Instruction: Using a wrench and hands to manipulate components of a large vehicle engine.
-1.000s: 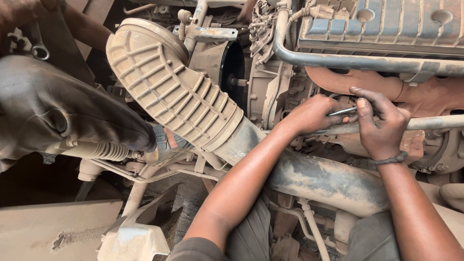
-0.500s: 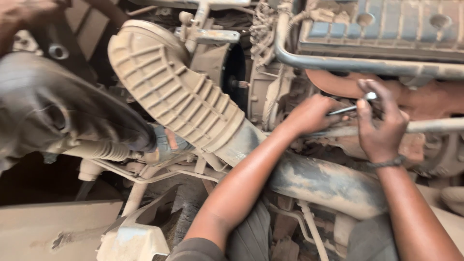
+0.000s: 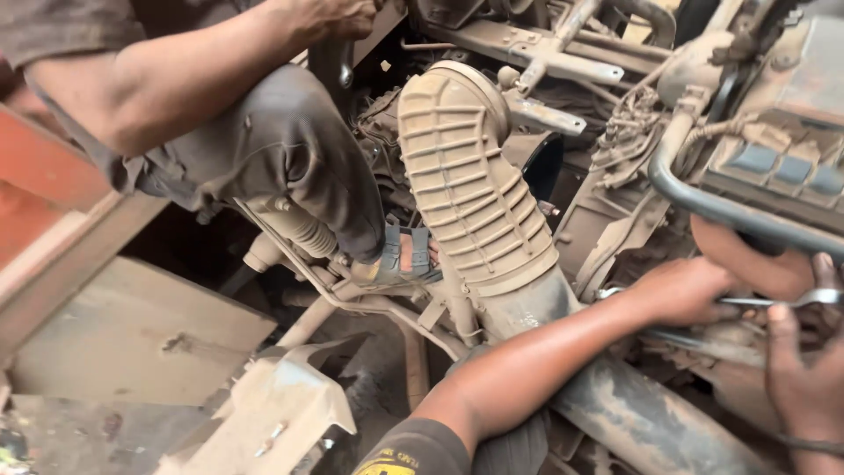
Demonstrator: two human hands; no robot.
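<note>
Beige ribbed air duct (image 3: 470,189) runs down the engine bay. Just right of its lower end, the left hand (image 3: 681,290) rests curled against the engine, beside a metal wrench (image 3: 791,301). Farther right, the right hand (image 3: 804,369) grips that wrench. Left of the duct crouches another person's knee (image 3: 290,158).

You are looking down into a dust-caked engine bay (image 3: 615,229), its metal frame carrying everything here. A ribbed beige air duct (image 3: 475,193) runs steeply across the middle, its lower end meeting a thick grimy pipe (image 3: 633,413). At upper right a grey curved tube (image 3: 703,198) wraps beside a boxy cover (image 3: 782,149). A flat dusty panel (image 3: 132,339) lies at lower left, just beside a pale angular bracket (image 3: 281,405).
</note>
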